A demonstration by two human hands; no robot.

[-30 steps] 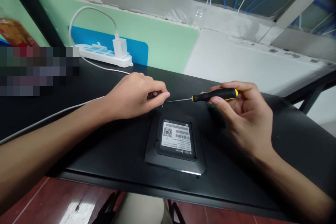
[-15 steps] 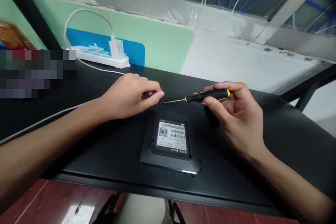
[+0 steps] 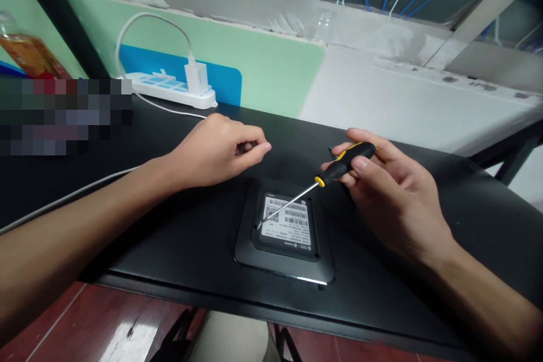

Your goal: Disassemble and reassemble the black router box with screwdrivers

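Observation:
My right hand [image 3: 394,198] grips a screwdriver [image 3: 345,164] with a black and yellow handle. Its thin metal shaft slants down to the left, the tip over the left side of a flat black square device [image 3: 284,268]. I cannot tell whether the tip touches it. A white label [image 3: 288,223] with a QR code and barcodes covers much of the device's upward face. Above and left of the device, my left hand [image 3: 224,150] is closed, thumb against curled fingers; whatever they may hold is hidden. A small dark tip shows beside my right fingers.
On the black table [image 3: 178,249], a white power strip [image 3: 169,89] stands at the back left with a charger [image 3: 197,78] plugged in. Its white cable [image 3: 76,195] runs under my left arm. A bottle [image 3: 29,48] is at the far left, beside a blurred-out patch.
The screwdriver has swung from nearly level, its tip by my left fingers, to pointing down at the device. My left hand stays closed. The whole view has shifted slightly.

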